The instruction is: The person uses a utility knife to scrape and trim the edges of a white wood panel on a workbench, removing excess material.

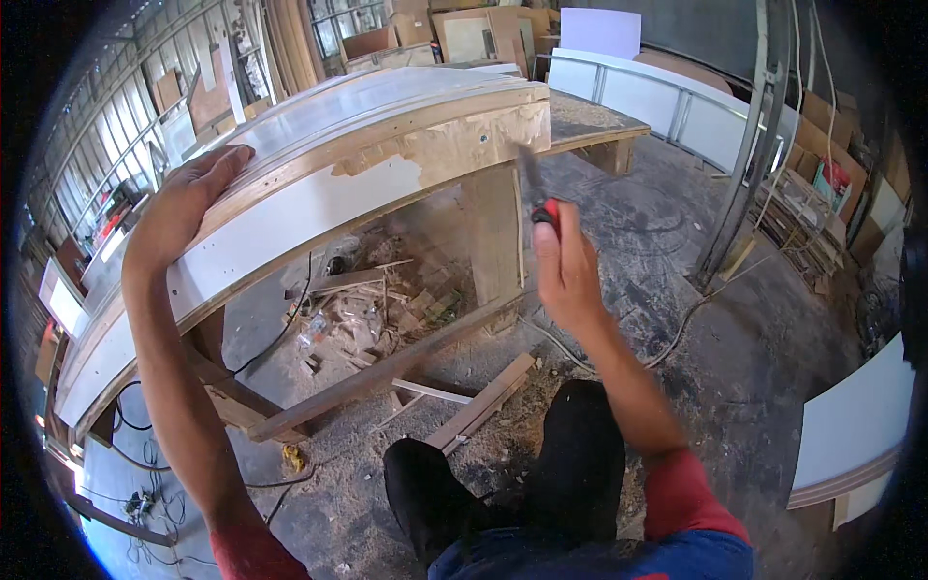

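Observation:
My right hand (564,253) is closed around the red and black handle of a flat-bladed hand tool (534,174). Its dark blade is smeared by motion and points up toward the end of a long wooden frame (530,121); I cannot tell if it touches the wood. A white facing sheet (290,222) covers the left part of the frame's front. Toward the right end, bare, patchy wood shows beyond the sheet's ragged edge. My left hand (208,179) lies over the frame's upper edge with its fingers stretched along the top.
Wood scraps and debris (362,319) lie beneath the bench. A timber rail (387,369) crosses low before my knees, near a loose board (488,398). Cables (667,353) trail over the dusty floor. A metal post (749,155) stands at right, and a white curved panel (855,416) lies nearer.

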### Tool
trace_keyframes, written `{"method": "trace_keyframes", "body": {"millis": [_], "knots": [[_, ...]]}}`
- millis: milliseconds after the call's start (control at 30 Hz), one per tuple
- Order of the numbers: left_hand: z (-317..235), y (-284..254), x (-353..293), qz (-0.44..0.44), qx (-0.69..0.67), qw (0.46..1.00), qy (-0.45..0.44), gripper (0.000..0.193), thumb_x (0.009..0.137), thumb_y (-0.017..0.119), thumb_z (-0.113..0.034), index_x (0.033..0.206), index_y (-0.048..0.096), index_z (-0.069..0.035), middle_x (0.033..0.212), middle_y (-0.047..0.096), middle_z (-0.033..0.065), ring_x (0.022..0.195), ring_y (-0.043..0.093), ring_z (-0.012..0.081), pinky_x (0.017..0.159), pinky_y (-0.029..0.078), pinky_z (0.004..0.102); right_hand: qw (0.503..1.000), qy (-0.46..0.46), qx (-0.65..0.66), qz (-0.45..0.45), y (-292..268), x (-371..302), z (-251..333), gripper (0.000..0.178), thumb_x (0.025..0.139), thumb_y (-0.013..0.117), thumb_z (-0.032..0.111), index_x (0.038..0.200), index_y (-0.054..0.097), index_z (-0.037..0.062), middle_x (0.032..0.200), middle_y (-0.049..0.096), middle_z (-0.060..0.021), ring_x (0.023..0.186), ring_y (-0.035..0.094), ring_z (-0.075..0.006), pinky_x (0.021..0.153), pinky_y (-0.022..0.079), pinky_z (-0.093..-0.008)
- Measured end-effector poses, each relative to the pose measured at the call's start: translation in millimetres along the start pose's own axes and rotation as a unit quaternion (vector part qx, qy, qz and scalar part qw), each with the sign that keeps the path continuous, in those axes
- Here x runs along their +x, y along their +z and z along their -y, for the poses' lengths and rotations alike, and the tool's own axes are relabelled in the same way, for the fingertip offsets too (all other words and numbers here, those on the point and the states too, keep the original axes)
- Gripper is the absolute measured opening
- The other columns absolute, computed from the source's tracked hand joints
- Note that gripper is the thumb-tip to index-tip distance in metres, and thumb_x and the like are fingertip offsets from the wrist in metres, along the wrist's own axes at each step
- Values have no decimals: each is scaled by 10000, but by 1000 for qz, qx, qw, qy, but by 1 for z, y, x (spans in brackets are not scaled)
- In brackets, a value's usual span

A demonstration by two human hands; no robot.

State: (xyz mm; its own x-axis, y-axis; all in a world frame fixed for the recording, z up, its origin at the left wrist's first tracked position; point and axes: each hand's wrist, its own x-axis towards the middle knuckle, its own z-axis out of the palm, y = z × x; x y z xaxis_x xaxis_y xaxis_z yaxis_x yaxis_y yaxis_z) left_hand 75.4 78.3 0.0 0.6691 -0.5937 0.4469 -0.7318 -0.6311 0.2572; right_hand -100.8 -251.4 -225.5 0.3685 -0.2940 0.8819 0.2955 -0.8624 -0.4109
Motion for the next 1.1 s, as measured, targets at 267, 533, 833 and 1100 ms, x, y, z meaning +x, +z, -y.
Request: {"method": "trace_keyframes", "body": {"millis": [267, 533, 833, 1100], "knots": [[7, -2, -2, -37, -32, 999, 18, 455, 1056, 519, -385, 1269, 677, -15, 1176, 717, 128, 1110, 640, 199, 1030, 444, 326, 987, 22, 34, -158, 33, -18, 37, 278, 999, 622, 132, 1252, 581, 25, 1023, 651, -212, 901, 658, -397, 758, 518, -435], [-43, 22, -14, -133, -37, 970, 202, 195, 951, 644, -82, 1100, 736, 2, 1111, 749, 92, 958, 678, 149, 845, 527, 305, 984, -33, 4, -177, 56, -10, 56, 328, 928, 682, 51, 1248, 611, 55, 1034, 617, -167, 923, 640, -364, 765, 520, -427], [-78, 70, -21, -294, 118, 901, 297, 304, 832, 729, -258, 1082, 756, -88, 1024, 739, 71, 949, 686, 290, 811, 553, 401, 963, 15, 16, -267, 103, -3, 72, 332, 926, 691, 32, 1250, 619, 38, 995, 607, -174, 849, 655, -352, 722, 528, -403], [-73, 82, -18, -324, 132, 890, 293, 321, 842, 719, -272, 1115, 756, -108, 1057, 750, 83, 954, 701, 276, 828, 565, 396, 956, 62, -15, -285, 112, -9, 87, 296, 955, 660, 54, 1241, 600, 9, 1025, 618, -204, 886, 655, -393, 749, 525, -427]]}}
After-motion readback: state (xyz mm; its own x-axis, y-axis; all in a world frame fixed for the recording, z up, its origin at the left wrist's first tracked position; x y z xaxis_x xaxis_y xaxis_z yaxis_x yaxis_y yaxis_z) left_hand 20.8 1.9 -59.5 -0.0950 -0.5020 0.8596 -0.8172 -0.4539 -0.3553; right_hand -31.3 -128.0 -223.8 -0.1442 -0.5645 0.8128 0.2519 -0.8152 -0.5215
